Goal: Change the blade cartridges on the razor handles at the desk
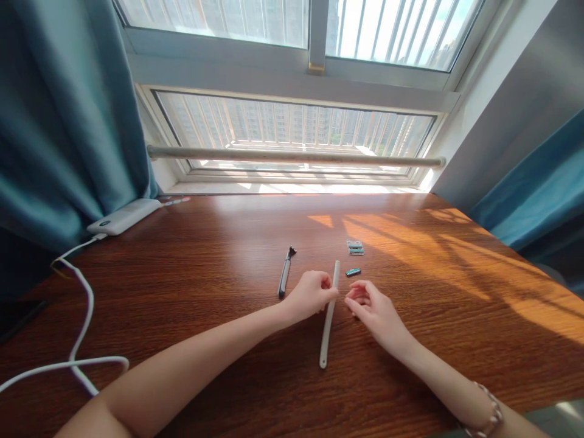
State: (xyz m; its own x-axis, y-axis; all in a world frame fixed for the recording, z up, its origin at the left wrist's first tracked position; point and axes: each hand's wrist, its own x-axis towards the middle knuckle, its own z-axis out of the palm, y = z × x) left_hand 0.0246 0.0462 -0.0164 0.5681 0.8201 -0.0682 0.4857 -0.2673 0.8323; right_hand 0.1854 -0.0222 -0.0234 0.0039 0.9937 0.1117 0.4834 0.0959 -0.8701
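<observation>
A long, narrow white stick (325, 340) with a small hole at its near end lies lengthwise in front of me; its exact kind I cannot tell. My left hand (312, 295) pinches it around the middle, thumb and fingers closed at its edge. Just right of the stick is my right hand (374, 310), fingers loosely curled and the thumb a little apart from them, with nothing visible in it. Beyond my right fingertips lies a teal-and-black razor cartridge (353, 272). A grey-and-black razor (285, 275) rests left of my left hand, its head pointing away.
Behind the loose cartridge sits a clear pack of razor cartridges (354, 247). A white power strip (128, 218) with a white cable (86, 298) is at the far left of the wooden table (219, 243). Blue curtains (68, 121) and a window border the table.
</observation>
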